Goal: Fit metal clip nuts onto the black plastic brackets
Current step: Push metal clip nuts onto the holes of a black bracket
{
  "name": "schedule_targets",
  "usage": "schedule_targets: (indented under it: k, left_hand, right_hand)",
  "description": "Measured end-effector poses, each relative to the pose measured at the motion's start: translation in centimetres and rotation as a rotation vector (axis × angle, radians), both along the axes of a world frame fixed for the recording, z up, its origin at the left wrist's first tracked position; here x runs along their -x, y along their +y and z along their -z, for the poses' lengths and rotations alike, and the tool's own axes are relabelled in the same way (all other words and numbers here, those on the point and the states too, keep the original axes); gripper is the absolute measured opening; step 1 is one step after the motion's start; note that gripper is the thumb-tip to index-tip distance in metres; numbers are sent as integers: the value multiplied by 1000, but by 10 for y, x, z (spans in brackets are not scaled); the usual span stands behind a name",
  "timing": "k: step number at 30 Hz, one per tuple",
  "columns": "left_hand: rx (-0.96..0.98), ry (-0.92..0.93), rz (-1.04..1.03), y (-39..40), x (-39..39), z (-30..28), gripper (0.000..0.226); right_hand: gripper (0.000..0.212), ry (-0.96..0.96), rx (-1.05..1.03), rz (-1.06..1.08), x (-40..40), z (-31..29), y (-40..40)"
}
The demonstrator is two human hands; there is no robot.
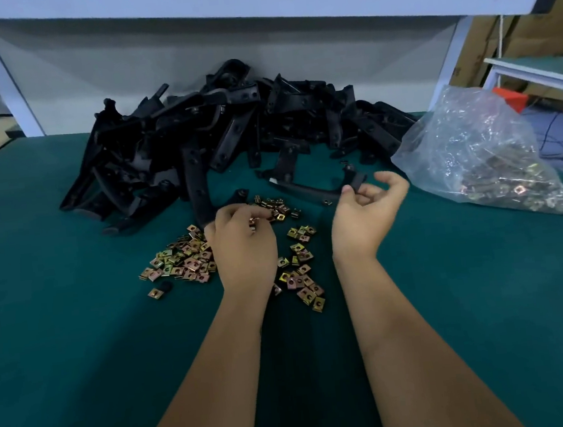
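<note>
Head view: right hand (368, 205) pinches one end of a black plastic bracket (309, 190), its long axis running left-right across the green mat (78, 336). Left hand (241, 241) curls over loose clip nuts (181, 260), apparently pinching one. Bracket likely rigid and light; hold near its ends. Nuts are small and springy.

Head-worn wide-angle view, looking forward and down over a workbench.

The single camera sits above the person's forearms, close to the green felt-covered table (78, 336), with both bare hands mid-frame: the left hand (244, 248) and the right hand (365, 220). It faces a white back panel (190, 67) under a white shelf (254, 13), whose edges bow with the lens; no second view overlaps it.
</note>
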State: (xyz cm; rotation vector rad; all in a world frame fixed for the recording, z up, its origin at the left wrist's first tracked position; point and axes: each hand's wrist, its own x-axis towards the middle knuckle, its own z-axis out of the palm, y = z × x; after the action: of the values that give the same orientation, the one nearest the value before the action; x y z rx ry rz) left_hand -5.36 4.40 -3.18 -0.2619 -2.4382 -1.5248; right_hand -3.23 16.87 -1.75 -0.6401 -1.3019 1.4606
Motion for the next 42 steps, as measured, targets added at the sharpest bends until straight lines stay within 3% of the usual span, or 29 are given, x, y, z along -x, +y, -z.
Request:
schedule_targets:
  k: [4,7,9,13,16,21,23,30,32,35,42]
  left_hand:
    - [-420,-201,142,0,-3,-7,20]
    - [-695,-398,318,0,-2,-11,15]
    - [-784,-419,389,0,-1,-11,18]
    - [-997,-417,328,-7,5,-11,24]
    - [-1016,-380,208,-11,9,-12,19]
    - [-1183,-352,81,-21,15,-15,23]
    - [-1223,-351,88,-24,16,-14,22]
    - [-1260,-352,100,-24,18,-14,26]
    - [-1257,-360,111,-23,17,-14,25]
    - [-1243,-380,149,-18,15,-15,25]
    - [-1161,-423,199,-12,12,-13,25]
  right_hand:
    - [55,8,73,-76,-10,-1,-15]
    - [47,-18,81,-261,-13,-2,-31]
    - [40,-65,11,-393,-13,-3,-40]
    - [37,-88,-237,-545,-16,-5,-44]
    - [35,-142,-370,-618,-17,-5,-43]
    - [21,-166,-185,-388,-15,-5,-26]
    - [22,-289,-252,-314,-15,-1,-14]
    - [27,-697,-1027,-351,0,9,-21]
    - [30,-863,-1160,-342,3,13,-23]
    - [29,-947,-1113,-341,6,12,-20]
    - [10,-824,-941,-384,5,12,-21]
